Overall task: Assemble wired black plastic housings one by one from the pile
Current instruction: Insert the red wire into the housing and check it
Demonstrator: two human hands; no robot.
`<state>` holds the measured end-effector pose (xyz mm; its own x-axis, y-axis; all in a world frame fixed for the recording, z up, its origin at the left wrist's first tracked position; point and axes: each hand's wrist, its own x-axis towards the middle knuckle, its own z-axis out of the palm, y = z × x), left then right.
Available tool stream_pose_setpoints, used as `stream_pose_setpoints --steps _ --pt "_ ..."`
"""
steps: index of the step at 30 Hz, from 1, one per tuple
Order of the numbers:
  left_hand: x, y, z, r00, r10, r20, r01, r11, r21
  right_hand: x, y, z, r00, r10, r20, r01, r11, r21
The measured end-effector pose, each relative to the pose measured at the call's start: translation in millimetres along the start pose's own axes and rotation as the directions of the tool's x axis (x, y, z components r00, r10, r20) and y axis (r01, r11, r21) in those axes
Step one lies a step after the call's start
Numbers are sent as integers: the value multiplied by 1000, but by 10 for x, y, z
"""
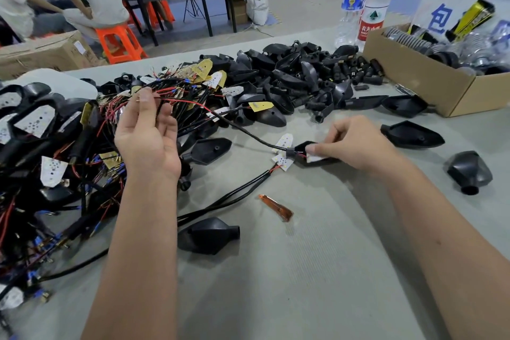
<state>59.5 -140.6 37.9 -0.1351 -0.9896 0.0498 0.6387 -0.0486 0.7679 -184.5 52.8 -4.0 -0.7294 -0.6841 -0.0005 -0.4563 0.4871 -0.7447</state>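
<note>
The right hand holds a black housing down on the grey worktop, thumb and fingers curled round its rim, with a small white LED board visible inside the shell. From the neck of that housing a black cable runs up and to the left to the left hand, which is raised palm-up, its thumb and forefinger pinching the red and black wire ends — the other fingers are loosely spread.

Just to the left of the held housing lie two loose white LED boards, one above the other; the lower one trails a pair of black cables toward the near left. Beyond the left hand and to the left of the held housing sprawls the pile of wired parts — black shells, white and yellow boards, red and black leads tangled together. Behind the held housing is a heap of empty black shells and connectors.

Nearer the camera than the held housing lie an amber strip of tape and a single empty shell. To the right of it sit two more shells, and behind those a cardboard box of parts. Two plastic water bottles stand behind the box.
</note>
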Motion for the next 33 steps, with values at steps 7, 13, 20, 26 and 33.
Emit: stream_pose_setpoints --steps 7,13,20,26,33 --pt "-140 -114 205 989 -52 135 52 999 2 -147 -192 129 949 -226 217 272 940 -208" --pt "-236 -193 419 959 -185 213 215 969 -125 -232 -329 279 921 -276 274 344 907 -243" --pt "-58 -179 271 961 -272 54 277 934 -226 -109 -225 282 996 -86 -27 89 989 121" --pt "-162 -465 249 946 -324 31 318 940 122 228 -102 321 955 -150 -255 23 897 -442" --pt "-313 -699 346 887 -439 144 355 848 393 314 -41 277 960 -214 -183 189 971 -147"
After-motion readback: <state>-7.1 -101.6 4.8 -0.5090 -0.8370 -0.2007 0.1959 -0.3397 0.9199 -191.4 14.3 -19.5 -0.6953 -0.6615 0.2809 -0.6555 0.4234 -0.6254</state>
